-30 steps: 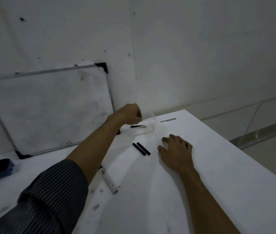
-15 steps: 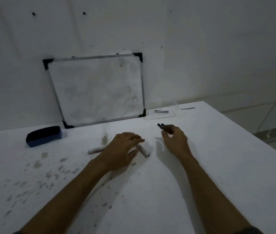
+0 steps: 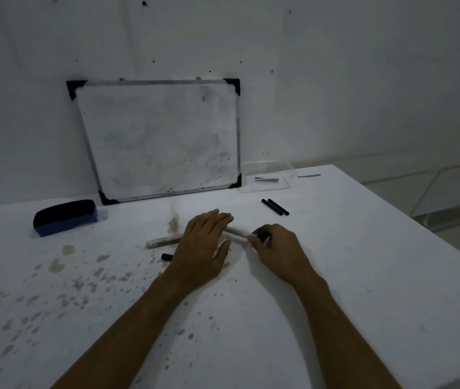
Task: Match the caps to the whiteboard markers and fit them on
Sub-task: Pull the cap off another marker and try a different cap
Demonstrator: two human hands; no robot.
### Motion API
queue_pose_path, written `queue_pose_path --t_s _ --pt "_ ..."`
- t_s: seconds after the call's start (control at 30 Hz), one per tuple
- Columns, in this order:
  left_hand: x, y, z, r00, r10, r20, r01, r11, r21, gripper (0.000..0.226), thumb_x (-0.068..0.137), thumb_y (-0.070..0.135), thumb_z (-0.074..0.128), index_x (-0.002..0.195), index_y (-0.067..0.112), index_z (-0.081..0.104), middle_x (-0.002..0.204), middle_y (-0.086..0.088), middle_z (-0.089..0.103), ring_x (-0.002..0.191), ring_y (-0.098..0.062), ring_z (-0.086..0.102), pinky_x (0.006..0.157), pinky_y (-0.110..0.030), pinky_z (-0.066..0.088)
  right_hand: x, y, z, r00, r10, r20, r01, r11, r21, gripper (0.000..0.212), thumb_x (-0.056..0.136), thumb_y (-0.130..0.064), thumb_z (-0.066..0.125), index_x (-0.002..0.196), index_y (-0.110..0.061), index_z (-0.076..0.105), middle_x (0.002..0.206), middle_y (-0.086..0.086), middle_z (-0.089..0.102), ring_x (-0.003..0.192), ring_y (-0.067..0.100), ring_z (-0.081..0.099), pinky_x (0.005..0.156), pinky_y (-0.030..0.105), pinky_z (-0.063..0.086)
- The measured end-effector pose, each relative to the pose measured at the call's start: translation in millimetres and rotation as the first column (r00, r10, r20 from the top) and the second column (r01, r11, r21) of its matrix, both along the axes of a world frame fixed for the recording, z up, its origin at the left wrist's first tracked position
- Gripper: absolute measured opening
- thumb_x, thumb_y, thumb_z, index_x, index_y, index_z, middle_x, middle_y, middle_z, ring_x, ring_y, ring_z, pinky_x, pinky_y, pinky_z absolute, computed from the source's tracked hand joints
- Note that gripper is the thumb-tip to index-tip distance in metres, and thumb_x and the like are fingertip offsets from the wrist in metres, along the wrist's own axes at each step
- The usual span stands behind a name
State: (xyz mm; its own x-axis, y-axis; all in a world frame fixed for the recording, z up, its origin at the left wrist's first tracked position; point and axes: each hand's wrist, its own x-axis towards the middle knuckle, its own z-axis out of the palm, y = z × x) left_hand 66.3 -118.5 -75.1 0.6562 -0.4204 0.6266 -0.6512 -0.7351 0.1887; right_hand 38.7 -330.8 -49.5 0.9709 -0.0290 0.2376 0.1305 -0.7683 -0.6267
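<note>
Here, a person's left hand (image 3: 199, 248) lies flat and open over a white marker (image 3: 237, 235) on the stained counter (image 3: 363, 276), while the right hand (image 3: 276, 249) pinches that marker's near end. A second marker (image 3: 164, 240) and a black cap (image 3: 167, 257) lie just left; two black caps (image 3: 275, 207) rest beyond, near a clear tray (image 3: 268, 182).

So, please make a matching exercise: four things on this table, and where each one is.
Things:
1. eraser
2. two black caps
3. whiteboard
4. clear tray

Places:
A. leaning on the wall
B. far left of the table
C. right of the whiteboard's lower corner
D. lying together beyond the right hand

Pairs: 1-B, 2-D, 3-A, 4-C
</note>
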Motion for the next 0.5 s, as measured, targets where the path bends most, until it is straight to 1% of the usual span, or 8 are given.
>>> queue_pose_path --t_s 0.07,0.13,0.23,0.27,0.3,0.37,0.43,0.5 --pt "-0.3 -2.3 2.3 0.999 0.005 0.053 -0.004 1.0 -0.009 0.059 0.098 0.031 0.064 0.151 0.014 0.046 0.155 -0.006 0.051 0.149 -0.023 0.038 0.123 -0.047 0.029 1.5 -6.1 5.8 0.997 -0.073 0.026 0.071 0.994 0.077 0.026 0.099 -0.039 0.062 0.111 -0.018 0.072 0.095 -0.005 0.068 0.073 0.002 0.059 0.064 0.012 0.041" --pt "-1.5 -5.8 6.8 0.989 0.02 0.149 -0.02 1.0 -0.002 0.062 0.099 0.038 0.063 0.153 0.014 0.045 0.158 -0.006 0.049 0.152 -0.025 0.035 0.124 -0.047 0.027 -0.1 -16.7 11.3 0.993 -0.104 0.064 0.095 0.987 0.129 0.023 0.1 -0.037 0.061 0.113 -0.02 0.071 0.094 -0.009 0.065 0.075 -0.005 0.057 0.061 0.006 0.037" --pt "-7.0 -13.1 13.5 0.955 0.01 0.296 -0.021 0.999 0.034 0.062 0.101 0.044 0.062 0.153 0.014 0.048 0.159 -0.007 0.049 0.152 -0.029 0.036 0.125 -0.048 0.026 -3.2 -26.1 17.3 0.996 0.02 0.091 -0.033 0.989 0.147 0.019 0.098 -0.034 0.064 0.115 -0.028 0.07 0.1 -0.01 0.068 0.087 -0.004 0.062 0.071 0.008 0.045" --pt "-9.9 -15.8 14.4 0.946 -0.002 0.323 -0.017 0.998 0.056 0.06 0.101 0.045 0.062 0.152 0.015 0.05 0.156 -0.006 0.052 0.149 -0.03 0.041 0.123 -0.048 0.029 -4.3 -26.2 18.7 0.994 0.078 0.078 -0.09 0.984 0.155 0.019 0.098 -0.034 0.065 0.116 -0.03 0.07 0.103 -0.011 0.068 0.092 -0.002 0.064 0.074 0.009 0.047" --pt "-12.4 -18.3 14.6 0.941 -0.013 0.339 -0.012 0.997 0.072 0.057 0.101 0.045 0.062 0.149 0.016 0.054 0.149 -0.006 0.06 0.144 -0.03 0.049 0.117 -0.048 0.037 -5.3 -25.0 20.4 0.99 0.127 0.067 -0.137 0.976 0.167 0.02 0.099 -0.034 0.064 0.117 -0.031 0.07 0.105 -0.012 0.069 0.095 -0.001 0.065 0.076 0.009 0.049" --pt "-16.9 -21.6 14.8 0.935 -0.017 0.354 -0.005 0.998 0.061 0.048 0.101 0.042 0.065 0.142 0.016 0.063 0.124 -0.004 0.076 0.117 -0.028 0.068 0.094 -0.043 0.05 -6.3 -21.1 23.3 0.98 0.186 0.074 -0.198 0.954 0.225 0.021 0.099 -0.034 0.064 0.119 -0.03 0.07 0.107 -0.013 0.071 0.097 0.002 0.067 0.081 0.013 0.053" --pt "-20.2 -21.7 16.5 0.944 -0.01 0.328 0.016 1.0 -0.016 0.039 0.1 0.037 0.067 0.131 0.014 0.071 0.102 -0.003 0.08 0.088 -0.022 0.071 0.073 -0.037 0.049 -7.2 -16.2 25.4 0.975 0.202 0.097 -0.222 0.929 0.297 0.019 0.099 -0.033 0.064 0.117 -0.032 0.072 0.106 -0.017 0.074 0.099 0.003 0.069 0.086 0.019 0.055" --pt "-24.2 -22.0 19.1 0.979 -0.007 0.203 0.036 0.99 -0.139 0.031 0.099 0.036 0.07 0.122 0.015 0.075 0.099 0.001 0.079 0.077 -0.015 0.069 0.067 -0.03 0.048 -8.6 -12.0 26.8 0.972 0.214 0.102 -0.237 0.898 0.371 0.017 0.099 -0.032 0.065 0.113 -0.038 0.072 0.105 -0.021 0.074 0.102 0.002 0.07 0.09 0.019 0.055"
